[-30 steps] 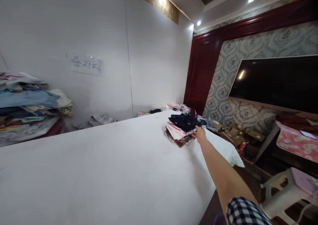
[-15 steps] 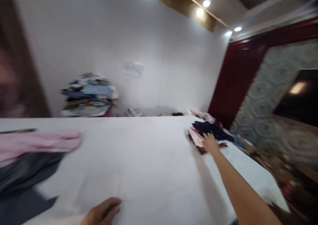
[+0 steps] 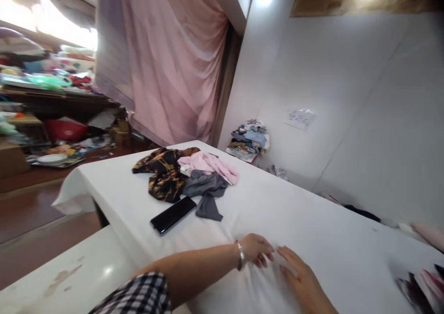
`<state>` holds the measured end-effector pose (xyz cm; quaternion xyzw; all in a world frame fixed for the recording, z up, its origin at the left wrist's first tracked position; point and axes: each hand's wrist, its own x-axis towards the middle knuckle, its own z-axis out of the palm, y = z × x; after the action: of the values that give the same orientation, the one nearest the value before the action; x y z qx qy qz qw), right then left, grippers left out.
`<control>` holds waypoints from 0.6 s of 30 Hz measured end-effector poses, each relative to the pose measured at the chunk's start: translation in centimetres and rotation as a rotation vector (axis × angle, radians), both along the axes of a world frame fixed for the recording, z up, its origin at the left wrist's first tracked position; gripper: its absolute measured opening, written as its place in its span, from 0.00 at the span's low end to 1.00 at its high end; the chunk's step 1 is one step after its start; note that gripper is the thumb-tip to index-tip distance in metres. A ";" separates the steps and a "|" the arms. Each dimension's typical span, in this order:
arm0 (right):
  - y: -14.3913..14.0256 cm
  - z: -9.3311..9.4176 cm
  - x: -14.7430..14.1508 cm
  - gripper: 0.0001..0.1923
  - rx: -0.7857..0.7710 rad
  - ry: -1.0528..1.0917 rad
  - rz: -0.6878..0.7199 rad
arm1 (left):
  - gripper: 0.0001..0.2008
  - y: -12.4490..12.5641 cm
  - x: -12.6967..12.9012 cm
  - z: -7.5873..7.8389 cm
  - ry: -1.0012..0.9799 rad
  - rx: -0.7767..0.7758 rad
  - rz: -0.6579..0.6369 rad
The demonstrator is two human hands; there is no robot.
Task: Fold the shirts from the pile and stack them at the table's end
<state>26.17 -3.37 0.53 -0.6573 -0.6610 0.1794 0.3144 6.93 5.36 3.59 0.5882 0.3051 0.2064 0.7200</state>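
Beyond the hands to the left, a black phone lies flat on the white cloth; behind it sits a loose heap of clothes, unfolded; nearer, the left hand rests on the cloth, fingers curled, holding nothing; just beside it the right hand lies flat, fingers spread, apparently smoothing; both blur; a stack at far right is cut off.
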 end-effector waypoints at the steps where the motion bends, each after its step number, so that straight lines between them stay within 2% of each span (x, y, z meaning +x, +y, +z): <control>1: 0.7 0.3 -1.2 0.22 0.005 0.021 0.004 | 0.08 0.5 0.2 0.7 0.000 0.012 0.015; 4: 2.2 0.1 -2.9 0.21 0.009 0.049 -0.011 | 0.05 2.4 -0.2 2.4 0.031 0.093 0.091; 7: 2.5 -1.7 -2.8 0.18 0.036 0.037 -0.042 | 0.08 5.1 -2.5 3.6 0.123 0.229 0.209; 12: 1.8 -4.7 -1.8 0.15 0.162 0.065 -0.087 | 0.12 11.5 -9.7 5.2 0.350 0.501 0.473; 15: 1.6 -5.0 -1.6 0.15 0.146 0.051 -0.094 | 0.12 16.1 -14.2 6.8 0.494 0.616 0.650; 18: 1.6 -4.9 -1.6 0.15 0.118 0.058 -0.094 | 0.16 20.1 -17.7 8.0 0.632 0.635 0.823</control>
<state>24.61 -1.77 -4.36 -0.6627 -0.6293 0.1442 0.3795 -10.76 25.49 11.60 0.6409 0.6300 0.3639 0.2450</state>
